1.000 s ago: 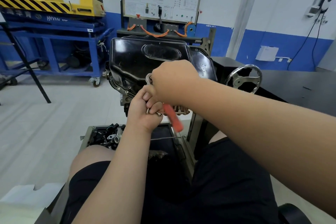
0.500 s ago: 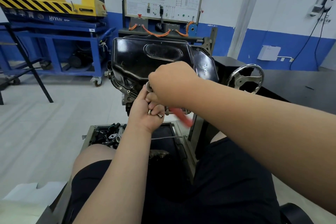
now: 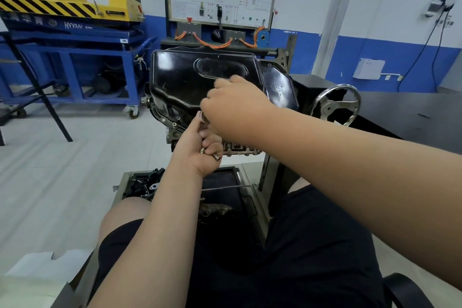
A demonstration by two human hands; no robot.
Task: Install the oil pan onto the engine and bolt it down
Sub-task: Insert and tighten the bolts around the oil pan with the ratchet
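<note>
Your left hand [image 3: 200,150] is curled round loose bolts [image 3: 216,156] mid-frame by the oil pan [image 3: 180,80] edge, can't tell what your right hand [image 3: 232,107] grips, so a bump could drop them.

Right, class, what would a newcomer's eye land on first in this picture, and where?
The glossy black oil pan fills the centre, sitting on the engine. In front of its lower edge the two bare hands meet: the left grip holds small silver bolts, and the right grip covers the pan's rim. At upper left, a yellow-and-black striped machine sits on a blue cart.
</note>
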